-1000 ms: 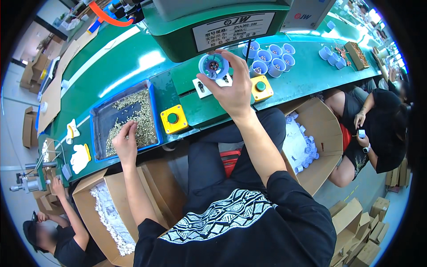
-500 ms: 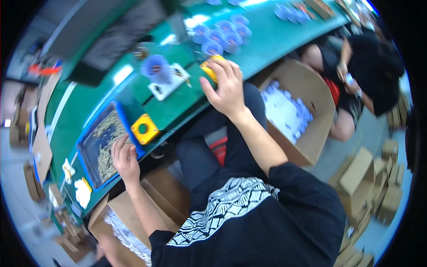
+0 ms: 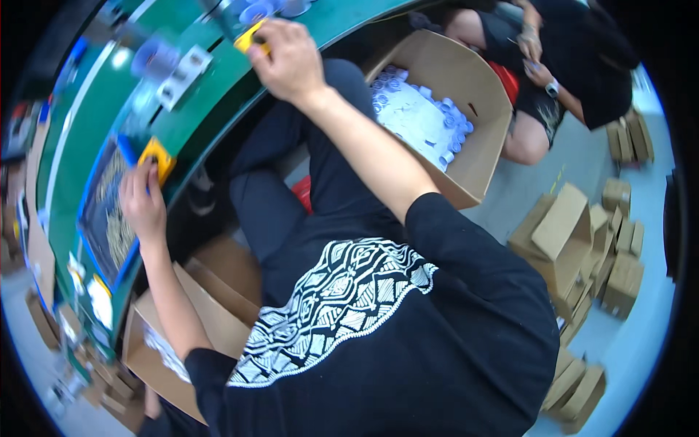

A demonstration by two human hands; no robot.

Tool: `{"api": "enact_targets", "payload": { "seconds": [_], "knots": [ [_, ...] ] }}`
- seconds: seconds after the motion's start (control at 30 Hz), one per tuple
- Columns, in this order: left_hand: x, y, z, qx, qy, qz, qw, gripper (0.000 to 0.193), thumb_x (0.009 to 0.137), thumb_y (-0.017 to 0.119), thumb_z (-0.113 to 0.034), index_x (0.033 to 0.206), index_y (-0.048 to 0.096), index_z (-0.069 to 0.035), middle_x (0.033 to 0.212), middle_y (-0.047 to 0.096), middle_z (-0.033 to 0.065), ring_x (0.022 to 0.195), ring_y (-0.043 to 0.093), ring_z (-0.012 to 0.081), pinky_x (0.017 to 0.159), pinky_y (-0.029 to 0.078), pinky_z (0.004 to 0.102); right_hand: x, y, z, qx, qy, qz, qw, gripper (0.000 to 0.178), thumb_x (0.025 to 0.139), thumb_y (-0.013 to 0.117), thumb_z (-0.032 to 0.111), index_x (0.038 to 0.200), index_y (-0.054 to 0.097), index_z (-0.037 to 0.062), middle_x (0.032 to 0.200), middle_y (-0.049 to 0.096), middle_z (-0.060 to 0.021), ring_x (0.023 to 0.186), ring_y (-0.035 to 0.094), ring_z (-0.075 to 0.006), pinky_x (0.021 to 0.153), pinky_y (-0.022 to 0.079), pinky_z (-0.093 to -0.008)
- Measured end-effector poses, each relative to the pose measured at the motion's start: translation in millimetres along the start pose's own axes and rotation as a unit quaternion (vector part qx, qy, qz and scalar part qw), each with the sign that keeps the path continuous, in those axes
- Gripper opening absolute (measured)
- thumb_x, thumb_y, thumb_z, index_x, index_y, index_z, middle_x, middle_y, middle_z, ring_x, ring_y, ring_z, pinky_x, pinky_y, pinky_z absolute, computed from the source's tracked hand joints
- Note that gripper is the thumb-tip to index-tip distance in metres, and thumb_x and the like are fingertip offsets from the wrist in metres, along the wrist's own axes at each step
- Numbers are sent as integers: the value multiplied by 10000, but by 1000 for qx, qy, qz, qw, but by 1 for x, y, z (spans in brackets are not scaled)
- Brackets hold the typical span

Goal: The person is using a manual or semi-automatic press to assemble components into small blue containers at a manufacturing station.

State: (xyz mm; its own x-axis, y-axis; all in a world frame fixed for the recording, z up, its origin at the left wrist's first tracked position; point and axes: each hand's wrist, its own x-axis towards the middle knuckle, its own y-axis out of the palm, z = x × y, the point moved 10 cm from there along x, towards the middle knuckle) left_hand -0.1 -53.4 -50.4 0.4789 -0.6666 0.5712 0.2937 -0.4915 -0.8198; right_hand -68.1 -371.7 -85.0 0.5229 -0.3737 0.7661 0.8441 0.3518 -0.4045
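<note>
My right hand (image 3: 293,64) is at the bench edge, fingers and thumb closed around a yellow block (image 3: 250,38). My left hand (image 3: 143,202), slightly blurred, has its fingers stretched out, the tips touching or overlapping the lower edge of a second yellow block (image 3: 164,162) with a round hole. That block lies beside a blue-rimmed tray (image 3: 88,231) of small brass-coloured parts, which my left hand partly covers. Between the hands, a translucent bluish cup (image 3: 155,58) stands by a white fixture (image 3: 185,77) on the green bench.
More bluish cups (image 3: 256,12) stand past my right hand. To my right, a cardboard box (image 3: 480,95) holds many white-violet pieces; a co-worker (image 3: 582,65) sits beyond it. Another open box (image 3: 164,346) is at my lower left. Cartons (image 3: 557,240) are stacked on the floor at right.
The view has shifted, so the bench sits further up and left. My left hand has gone from over the tray to the holed yellow block. My right hand stays on its yellow block.
</note>
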Motion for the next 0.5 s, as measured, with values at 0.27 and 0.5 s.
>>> {"api": "enact_targets", "payload": {
  "seconds": [0.27,0.5],
  "knots": [
    [-45,-9,112,-92,-267,-69,957,320,957,715,-371,1084,781,-84,923,782,98,811,742,213,744,552,314,4,2,-30,247,-6,21,969,359,1095,430,267,1217,619,-13,1194,638,-190,1148,583,-342,1035,433,-401],
    [-80,-23,167,-163,-396,-89,899,261,934,728,-264,1044,764,-30,851,761,146,763,732,240,699,540,358,8,29,-39,119,-50,39,991,260,985,558,243,1071,643,13,1103,659,-188,1070,578,-414,939,445,-502]
  ]
}}
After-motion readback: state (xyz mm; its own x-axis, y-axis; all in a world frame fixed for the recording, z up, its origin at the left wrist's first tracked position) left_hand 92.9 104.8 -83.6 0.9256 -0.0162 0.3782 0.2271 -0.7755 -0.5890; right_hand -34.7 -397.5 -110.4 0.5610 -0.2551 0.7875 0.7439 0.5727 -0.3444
